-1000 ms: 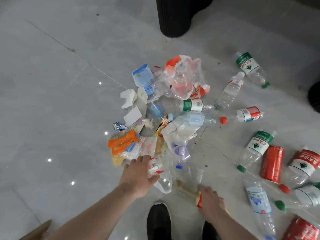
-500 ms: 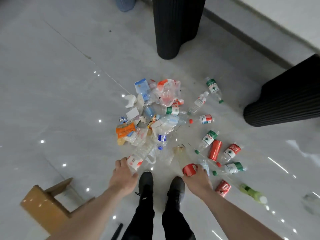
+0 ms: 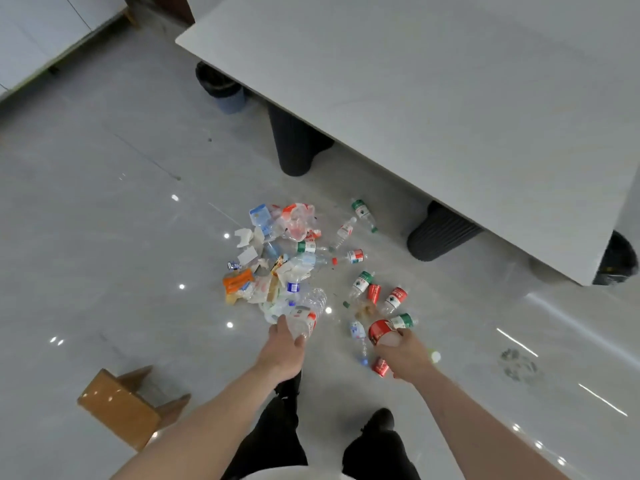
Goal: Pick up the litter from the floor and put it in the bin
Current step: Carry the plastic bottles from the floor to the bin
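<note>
While both arms reach out over the floor, each hand has something in it — the left hand [image 3: 282, 348] has its fingers wrapped round a clear plastic bottle [image 3: 306, 315] with a red-and-white label, and the right hand [image 3: 403, 351] is gripping a bottle with a red label [image 3: 380, 331]. The main litter pile [image 3: 277, 268] sits at about 12 o'clock from the left hand: wrappers, tissue, a plastic bag, crushed bottles. Loose bottles and a red can [image 3: 373, 292] are scattered from 12 to 2 o'clock of the right hand, another red can [image 3: 380, 366] just below it. A blue bin [image 3: 225, 90] with a black liner stands way up at 11 o'clock, tucked under the corner of a white table [image 3: 450, 109] — the table's dark ribbed legs [image 3: 296, 143] sit between pile and bin. Cardboard box [image 3: 121, 407] at 8 o'clock.
</note>
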Tool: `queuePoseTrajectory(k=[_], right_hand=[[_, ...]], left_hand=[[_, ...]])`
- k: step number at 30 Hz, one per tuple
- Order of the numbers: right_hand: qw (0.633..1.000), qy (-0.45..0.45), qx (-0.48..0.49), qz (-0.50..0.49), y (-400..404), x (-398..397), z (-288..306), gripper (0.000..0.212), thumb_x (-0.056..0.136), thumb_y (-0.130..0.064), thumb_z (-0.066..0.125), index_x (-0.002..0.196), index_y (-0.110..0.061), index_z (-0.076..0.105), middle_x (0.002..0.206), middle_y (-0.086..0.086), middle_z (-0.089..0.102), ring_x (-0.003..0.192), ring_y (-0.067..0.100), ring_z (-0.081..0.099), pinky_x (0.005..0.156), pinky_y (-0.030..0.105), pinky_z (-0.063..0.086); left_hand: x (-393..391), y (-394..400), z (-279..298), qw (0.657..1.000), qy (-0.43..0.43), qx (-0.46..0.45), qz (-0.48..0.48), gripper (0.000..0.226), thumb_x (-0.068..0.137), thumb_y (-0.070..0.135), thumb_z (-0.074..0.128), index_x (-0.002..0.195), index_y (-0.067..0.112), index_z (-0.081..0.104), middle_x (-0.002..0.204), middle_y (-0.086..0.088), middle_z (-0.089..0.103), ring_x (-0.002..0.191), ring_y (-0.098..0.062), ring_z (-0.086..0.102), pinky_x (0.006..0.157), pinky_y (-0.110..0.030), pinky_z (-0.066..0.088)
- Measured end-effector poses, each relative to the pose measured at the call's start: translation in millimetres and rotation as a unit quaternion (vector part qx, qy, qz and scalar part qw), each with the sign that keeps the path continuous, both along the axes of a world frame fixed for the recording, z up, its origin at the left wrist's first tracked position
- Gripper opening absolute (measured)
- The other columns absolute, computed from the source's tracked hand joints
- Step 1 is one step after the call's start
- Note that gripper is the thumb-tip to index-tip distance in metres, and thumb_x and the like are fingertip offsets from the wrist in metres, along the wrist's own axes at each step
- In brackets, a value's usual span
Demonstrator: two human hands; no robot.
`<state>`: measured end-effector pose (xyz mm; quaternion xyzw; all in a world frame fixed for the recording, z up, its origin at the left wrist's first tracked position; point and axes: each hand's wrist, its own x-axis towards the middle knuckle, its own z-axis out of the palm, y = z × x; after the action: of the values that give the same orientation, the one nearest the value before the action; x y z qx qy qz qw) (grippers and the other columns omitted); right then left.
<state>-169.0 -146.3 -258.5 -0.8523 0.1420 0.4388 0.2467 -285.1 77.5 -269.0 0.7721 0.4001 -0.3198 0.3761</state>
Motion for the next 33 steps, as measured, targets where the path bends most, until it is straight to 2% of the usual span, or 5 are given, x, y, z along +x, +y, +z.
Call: queuePoseTrajectory(k=[10,15,24,30,33], right_hand=[[0.997,-0.042,0.026,-0.053,-250,-3,43,0.070,0.075,-0.035,0.074,0.137,-0.013,0.050,0.116,0.014,0.066,0.099,0.035,0.068,0.084,0.043,0.058],[0.999,-0.019,0.024,-0.032,-363,16,70,0.074,0.074,-0.029,0.057,0.143,-0.011,0.043,0.118,0.018,0.063,0.100,0.036,0.066,0.075,0.037,0.052],[0.998,-0.059,0.028,-0.005,-474,107,106,0.061,0.092,-0.023,0.050,0.150,-0.007,0.037,0.137,0.019,0.054,0.118,0.038,0.059,0.099,0.047,0.051],[0.997,-0.071,0.015,-0.010,-543,204,120,0.062,0.091,-0.015,0.048,0.151,-0.008,0.035,0.132,0.015,0.053,0.113,0.034,0.059,0.094,0.047,0.054],[0.997,-0.071,0.002,-0.030,-581,249,125,0.063,0.089,-0.014,0.049,0.151,-0.010,0.036,0.120,0.013,0.052,0.109,0.035,0.060,0.094,0.048,0.054]], left_hand=[[34,-222,52,0.999,-0.037,0.006,0.011,0.065,0.103,0.023,0.039,0.161,0.012,0.011,0.164,-0.012,0.020,0.141,-0.035,0.040,0.110,-0.038,0.039],[47,-341,74,0.996,-0.047,-0.034,0.073,0.045,0.095,0.007,0.042,0.140,0.006,0.046,0.136,-0.017,0.054,0.100,-0.027,0.061,0.078,-0.028,0.050],[134,-445,47,0.991,-0.046,-0.044,0.118,0.058,0.084,0.020,0.046,0.143,0.016,0.046,0.130,-0.012,0.062,0.115,-0.034,0.061,0.097,-0.037,0.051],[239,-536,74,0.981,-0.053,-0.109,0.151,0.054,0.093,0.009,0.045,0.146,0.011,0.038,0.106,-0.008,0.061,0.075,-0.021,0.065,0.042,-0.018,0.043],[290,-576,64,0.981,-0.062,-0.116,0.142,0.061,0.093,0.010,0.047,0.152,0.015,0.030,0.107,-0.009,0.062,0.068,-0.019,0.063,0.041,-0.018,0.039]])
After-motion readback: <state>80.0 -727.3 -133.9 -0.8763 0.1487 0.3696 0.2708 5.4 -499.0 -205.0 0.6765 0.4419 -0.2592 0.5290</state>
